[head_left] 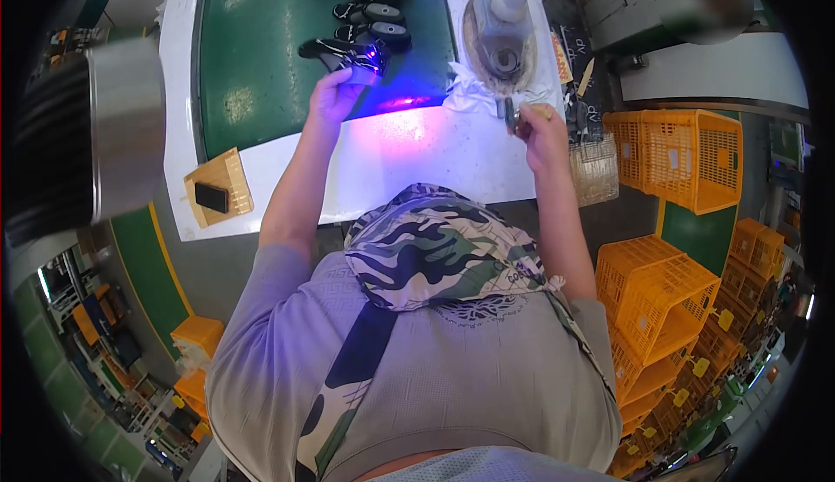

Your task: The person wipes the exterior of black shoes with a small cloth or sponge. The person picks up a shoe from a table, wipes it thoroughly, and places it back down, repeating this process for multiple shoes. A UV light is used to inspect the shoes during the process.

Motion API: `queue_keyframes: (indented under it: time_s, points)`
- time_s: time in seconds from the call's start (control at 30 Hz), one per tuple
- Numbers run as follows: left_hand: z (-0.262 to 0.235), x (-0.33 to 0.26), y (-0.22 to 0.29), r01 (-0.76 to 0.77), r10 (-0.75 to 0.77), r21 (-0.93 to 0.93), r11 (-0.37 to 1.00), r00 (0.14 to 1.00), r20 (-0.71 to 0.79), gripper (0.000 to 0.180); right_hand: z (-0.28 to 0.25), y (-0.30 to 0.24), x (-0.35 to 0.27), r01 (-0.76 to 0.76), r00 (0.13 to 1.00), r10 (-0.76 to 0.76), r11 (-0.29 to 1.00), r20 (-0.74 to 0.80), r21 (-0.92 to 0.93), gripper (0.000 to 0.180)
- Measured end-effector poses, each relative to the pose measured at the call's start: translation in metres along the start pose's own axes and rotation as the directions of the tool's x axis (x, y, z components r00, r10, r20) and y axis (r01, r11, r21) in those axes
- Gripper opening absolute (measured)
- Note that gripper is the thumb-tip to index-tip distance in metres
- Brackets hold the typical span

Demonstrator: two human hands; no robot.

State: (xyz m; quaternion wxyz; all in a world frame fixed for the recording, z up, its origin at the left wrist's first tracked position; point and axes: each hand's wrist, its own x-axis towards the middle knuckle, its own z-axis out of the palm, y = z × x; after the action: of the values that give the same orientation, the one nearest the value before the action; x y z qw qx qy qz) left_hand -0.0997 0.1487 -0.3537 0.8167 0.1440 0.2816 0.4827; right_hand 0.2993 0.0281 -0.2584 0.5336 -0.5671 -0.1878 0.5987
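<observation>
My left hand [337, 95] is closed on a black shoe [335, 50] with white lines, held above the near end of the green belt [261, 73]. Blue-violet light falls on the shoe's right end and on the white table edge [383, 147] below. At the right, my right hand [544, 138] grips a small brush [511, 117] with a pale handle, its dark end turned left. Just beyond that hand stands a translucent squeeze bottle [503, 34] with a pointed nozzle, in a stained tray [472, 47]. Crumpled white tissue [470, 90] lies beside the bottle.
Several black shoes [370, 12] lie on the belt beyond my left hand. A dark phone [211, 197] rests on cardboard [233, 173] at the table's left corner. Orange crates [657, 295] are stacked on the right. A large grey-and-black cylinder [126, 130] stands out at the left.
</observation>
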Motion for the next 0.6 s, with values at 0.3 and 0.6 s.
queue_keyframes:
  time_s: [0.3,0.6]
  points:
    - [0.062,-0.115,0.048,-0.24,0.265,0.19,0.952,0.957,-0.116,0.054,0.06,-0.008,0.032,0.005,0.99,0.007,0.996,0.144,-0.086,0.016]
    - [0.106,-0.186,0.001,-0.241,0.591,0.968,0.07,0.792,0.154,0.062,0.156,0.02,0.009,0.173,0.831,-0.046,0.968,0.554,-0.179,0.02]
